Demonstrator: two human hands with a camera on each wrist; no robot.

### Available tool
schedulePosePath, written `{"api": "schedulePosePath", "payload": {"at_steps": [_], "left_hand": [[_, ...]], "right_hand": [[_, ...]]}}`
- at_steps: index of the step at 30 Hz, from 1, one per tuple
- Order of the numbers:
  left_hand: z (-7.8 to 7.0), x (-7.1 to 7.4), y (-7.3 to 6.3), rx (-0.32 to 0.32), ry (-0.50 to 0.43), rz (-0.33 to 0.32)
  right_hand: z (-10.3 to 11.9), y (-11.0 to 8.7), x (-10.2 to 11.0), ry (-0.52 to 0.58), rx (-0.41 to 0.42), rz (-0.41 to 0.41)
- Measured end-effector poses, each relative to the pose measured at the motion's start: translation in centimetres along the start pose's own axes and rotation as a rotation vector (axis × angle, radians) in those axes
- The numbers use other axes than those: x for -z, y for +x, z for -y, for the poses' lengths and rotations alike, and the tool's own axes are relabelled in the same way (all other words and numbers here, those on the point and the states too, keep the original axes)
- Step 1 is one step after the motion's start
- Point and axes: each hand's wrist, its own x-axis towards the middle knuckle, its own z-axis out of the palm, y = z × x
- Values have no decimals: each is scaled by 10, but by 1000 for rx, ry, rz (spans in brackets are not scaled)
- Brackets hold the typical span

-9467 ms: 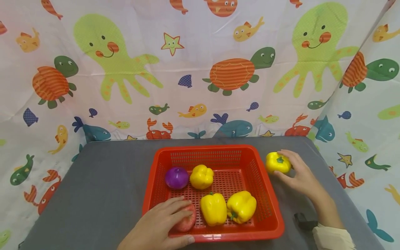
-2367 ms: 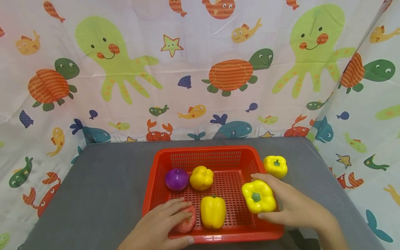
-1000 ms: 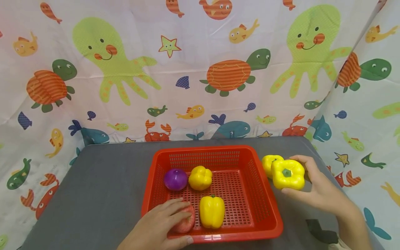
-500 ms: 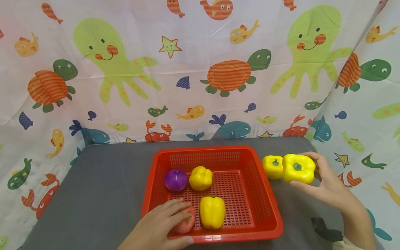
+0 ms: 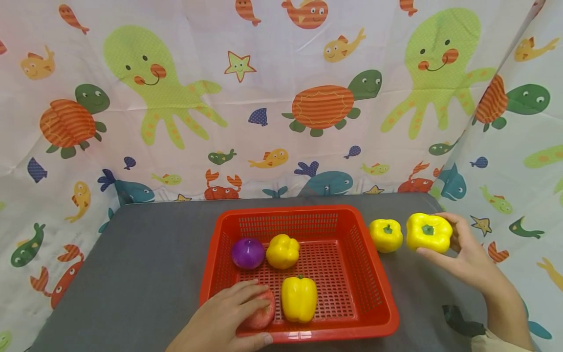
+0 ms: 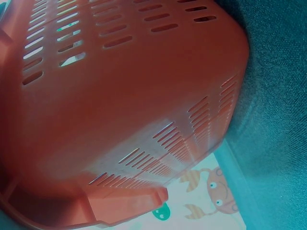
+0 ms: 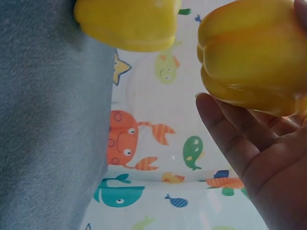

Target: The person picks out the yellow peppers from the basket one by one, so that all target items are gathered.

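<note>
My right hand (image 5: 470, 261) holds a yellow bell pepper (image 5: 428, 233) above the grey surface, right of the red basket, with the green stem facing the head camera. In the right wrist view the same pepper (image 7: 254, 55) sits above the fingers. A second yellow bell pepper (image 5: 386, 235) stands just left of it, beside the basket. My left hand (image 5: 224, 315) rests over a reddish apple-like fruit (image 5: 262, 313) at the basket's near left corner, its thumb at the rim. Fingers partly cover that fruit. The left wrist view shows only the basket's outer wall (image 6: 129, 91), no hand.
The red slotted basket (image 5: 299, 335) also contains a purple onion (image 5: 248, 253) and two more yellow bell peppers (image 5: 283, 251). Grey cloth (image 5: 145, 274) covers the table. A sea-animal curtain (image 5: 264, 88) closes off the back and both sides.
Over the last seconds, my right hand has carried a yellow bell pepper out of the basket and rightwards, past the pepper standing outside. The left hand has stayed in place.
</note>
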Motion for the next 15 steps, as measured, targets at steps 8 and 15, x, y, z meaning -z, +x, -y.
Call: {"api": "schedulePosePath", "payload": {"at_steps": [8, 15], "left_hand": [[0, 0, 0, -3, 0, -9], [-1, 0, 0, 5, -2, 1]], "right_hand": [[-18, 0, 0, -5, -34, -34], [-30, 1, -1, 3, -77, -53]]}}
